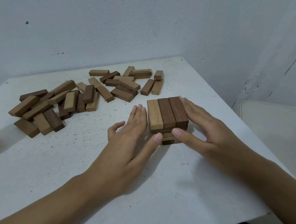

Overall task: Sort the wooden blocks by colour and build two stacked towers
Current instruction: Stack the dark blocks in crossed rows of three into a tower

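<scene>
Fingers [140, 110] of left hand [127, 130] and right hand [202, 125] straight, flat against opposite sides of the tower [167, 114], curled round nothing. On the worktop [77, 169], loose blocks [88, 94] strewn toward the far-left corner; tower near the right edge. Likely light, stiff, smooth, easily toppled; best squeezed low on opposite faces

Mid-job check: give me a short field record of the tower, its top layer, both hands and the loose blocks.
tower: one low stack, several layers, right part of the table
top layer: light block on the left, two dark blocks beside it, so colours are mixed
left hand: fingers straight against the tower's left side, thumb on its front
right hand: fingers straight along the tower's right side, thumb on its front
loose blocks: light and dark mixed, scattered at the far left, unsorted
second tower: none in view
</scene>
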Demonstrator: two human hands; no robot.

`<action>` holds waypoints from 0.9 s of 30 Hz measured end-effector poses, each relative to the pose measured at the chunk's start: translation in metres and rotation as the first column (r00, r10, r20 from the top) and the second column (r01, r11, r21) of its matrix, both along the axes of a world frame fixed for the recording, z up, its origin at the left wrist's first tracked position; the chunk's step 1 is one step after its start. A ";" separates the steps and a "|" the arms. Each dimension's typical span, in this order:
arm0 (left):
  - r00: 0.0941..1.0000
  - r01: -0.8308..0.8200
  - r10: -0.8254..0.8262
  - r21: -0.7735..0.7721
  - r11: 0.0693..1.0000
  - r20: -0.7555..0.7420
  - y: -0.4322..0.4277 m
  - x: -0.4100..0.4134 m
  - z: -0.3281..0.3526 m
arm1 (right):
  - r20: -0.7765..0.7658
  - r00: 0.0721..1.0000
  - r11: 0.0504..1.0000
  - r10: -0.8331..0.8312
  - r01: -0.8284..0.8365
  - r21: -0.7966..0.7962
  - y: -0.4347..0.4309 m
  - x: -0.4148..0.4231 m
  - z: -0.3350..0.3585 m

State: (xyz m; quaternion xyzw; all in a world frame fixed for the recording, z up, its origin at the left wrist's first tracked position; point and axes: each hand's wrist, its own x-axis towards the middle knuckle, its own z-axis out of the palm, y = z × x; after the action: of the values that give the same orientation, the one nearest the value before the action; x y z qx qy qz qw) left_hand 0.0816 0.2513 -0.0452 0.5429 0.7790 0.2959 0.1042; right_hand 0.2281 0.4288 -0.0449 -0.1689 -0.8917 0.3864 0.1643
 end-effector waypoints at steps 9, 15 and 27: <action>0.950 -0.031 -0.071 -0.318 0.948 -0.305 -0.001 -0.010 -0.002 | 0.357 0.931 0.912 0.074 -0.208 0.354 0.019 0.003 -0.007; 0.927 -0.062 -0.069 -0.332 0.941 -0.370 0.002 -0.007 -0.004 | 0.384 0.919 0.883 0.085 -0.248 0.399 0.017 -0.001 -0.009; 0.908 -0.167 0.024 -0.309 0.936 -0.419 0.012 0.008 -0.003 | 0.423 0.904 0.884 0.067 -0.251 0.394 0.014 -0.001 -0.009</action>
State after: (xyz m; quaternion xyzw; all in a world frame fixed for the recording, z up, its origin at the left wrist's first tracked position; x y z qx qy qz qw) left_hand 0.0895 0.2629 -0.0479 0.5274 0.8484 0.0426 0.0158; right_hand 0.2273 0.4424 -0.0538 -0.1270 -0.9811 0.1450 -0.0193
